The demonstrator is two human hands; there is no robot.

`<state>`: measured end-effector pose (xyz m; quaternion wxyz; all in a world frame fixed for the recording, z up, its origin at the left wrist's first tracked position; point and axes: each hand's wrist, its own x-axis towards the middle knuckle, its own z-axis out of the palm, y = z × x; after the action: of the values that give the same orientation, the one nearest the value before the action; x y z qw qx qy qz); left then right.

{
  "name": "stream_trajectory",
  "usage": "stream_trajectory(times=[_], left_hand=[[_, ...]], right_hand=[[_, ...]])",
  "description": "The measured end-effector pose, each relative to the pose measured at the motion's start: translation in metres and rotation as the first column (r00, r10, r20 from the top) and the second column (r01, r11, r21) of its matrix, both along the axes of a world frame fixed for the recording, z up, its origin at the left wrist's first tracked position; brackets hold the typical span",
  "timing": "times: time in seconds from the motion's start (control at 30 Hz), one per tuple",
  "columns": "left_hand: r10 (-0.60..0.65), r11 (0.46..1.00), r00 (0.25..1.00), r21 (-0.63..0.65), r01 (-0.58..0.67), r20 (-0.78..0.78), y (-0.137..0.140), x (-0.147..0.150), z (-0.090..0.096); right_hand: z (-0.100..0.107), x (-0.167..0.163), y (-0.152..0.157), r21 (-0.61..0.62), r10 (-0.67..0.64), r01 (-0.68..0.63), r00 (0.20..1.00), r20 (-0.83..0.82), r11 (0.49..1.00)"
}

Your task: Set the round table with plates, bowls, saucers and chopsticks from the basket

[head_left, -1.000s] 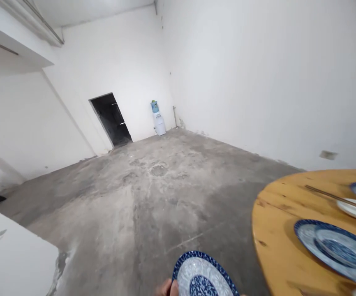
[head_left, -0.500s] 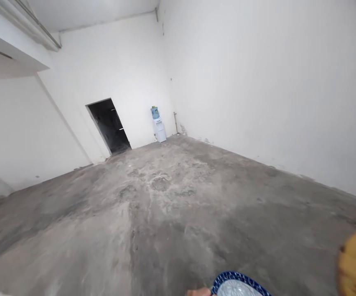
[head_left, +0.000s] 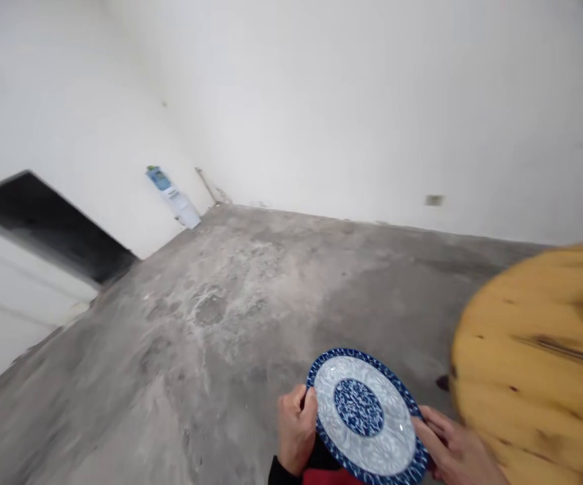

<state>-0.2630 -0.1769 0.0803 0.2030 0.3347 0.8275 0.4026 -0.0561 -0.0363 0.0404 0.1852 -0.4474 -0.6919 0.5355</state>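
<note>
A: Head view, lower centre: what do I have there?

B: I see one plate (head_left: 359, 407), with a blue-patterned rim, a pale ring and a blue centre. It is held in the air, tilted, its decorated face toward my camera. A strip of floor (head_left: 251, 303) shows between it and the surface (head_left: 503, 323).

A: And the state of each grip?

B: My left grip (head_left: 296, 428) clasps the plate's left edge, thumb over the rim, fingers curled. My right grip (head_left: 456, 448) grasps the opposite edge, thumb on the rim. It overlaps the surface in my line of sight; whether the two touch, I cannot tell. A black sleeve (head_left: 281, 471) shows at the left wrist, red cloth (head_left: 332, 477) below the plate.

A: The right margin?

B: The surface, yellow wood with a curved edge, cut off by the frame. On it I make out thin brown sticks (head_left: 569, 350), blurred.

A: Background?

B: A white wall (head_left: 352, 114); farther left, a cooler (head_left: 178, 202) with a blue bottle, near the room's corner, then a dark doorway (head_left: 49, 225).
</note>
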Motion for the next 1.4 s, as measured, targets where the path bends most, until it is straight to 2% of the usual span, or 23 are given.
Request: stream_trajectory(times=[0.2, 0.33, 0.5, 0.63, 0.77, 0.87, 0.93, 1.03, 1.13, 1.23, 1.33, 1.4], left_hand=[[-0.230, 0.970, 0.967, -0.057, 0.237, 0.113, 0.109, -0.059, -0.018], [-0.409, 0.908, 0.908, -0.053, 0.415, 0.095, 0.204, -0.109, -0.017], [-0.642, 0.764, 0.764, -0.039, 0.644, 0.061, 0.329, -0.160, -0.001], [-0.792, 0.599, 0.599, -0.035, 0.800, 0.120, 0.419, -0.172, 0.009], [-0.881, 0.453, 0.454, -0.045, 0.891, 0.133, 0.493, -0.154, 0.002], [-0.926, 0.356, 0.358, -0.035, 0.934, 0.120, 0.544, -0.129, -0.008], [-0.951, 0.298, 0.298, -0.019, 0.954, 0.087, 0.580, -0.112, -0.013], [-0.971, 0.239, 0.239, -0.014, 0.971, 0.006, 0.638, -0.086, -0.016], [-0.968, 0.244, 0.241, -0.044, 0.969, -0.070, 0.699, -0.061, -0.012], [-0.968, 0.238, 0.230, -0.073, 0.969, -0.098, 0.757, -0.032, 0.000], [-0.984, 0.163, 0.154, -0.101, 0.981, -0.094, 0.807, 0.006, 0.013], [-0.992, 0.098, 0.089, -0.107, 0.989, -0.084, 0.835, 0.035, 0.019]], right_hand=[[0.014, -0.034, 0.050, -0.057, -0.255, 0.255, 0.967, 0.023, 0.965], [0.021, -0.074, 0.099, -0.066, -0.447, 0.447, 0.894, 0.016, 0.892], [0.039, -0.126, 0.163, -0.092, -0.664, 0.661, 0.748, 0.001, 0.745], [0.048, -0.151, 0.196, -0.117, -0.794, 0.787, 0.607, -0.033, 0.606], [0.042, -0.156, 0.225, -0.080, -0.901, 0.898, 0.435, -0.003, 0.434], [0.033, -0.147, 0.255, -0.053, -0.951, 0.950, 0.309, 0.009, 0.309], [0.025, -0.137, 0.282, -0.051, -0.970, 0.969, 0.243, -0.011, 0.243], [0.014, -0.118, 0.334, -0.072, -0.981, 0.979, 0.188, -0.053, 0.192], [0.007, -0.095, 0.393, -0.083, -0.985, 0.984, 0.149, -0.092, 0.156], [0.009, -0.070, 0.448, -0.121, -0.986, 0.984, 0.112, -0.121, 0.127], [0.017, -0.043, 0.487, -0.171, -0.989, 0.981, 0.069, -0.133, 0.091], [0.021, -0.026, 0.505, -0.168, -0.991, 0.985, 0.018, -0.131, 0.040]])
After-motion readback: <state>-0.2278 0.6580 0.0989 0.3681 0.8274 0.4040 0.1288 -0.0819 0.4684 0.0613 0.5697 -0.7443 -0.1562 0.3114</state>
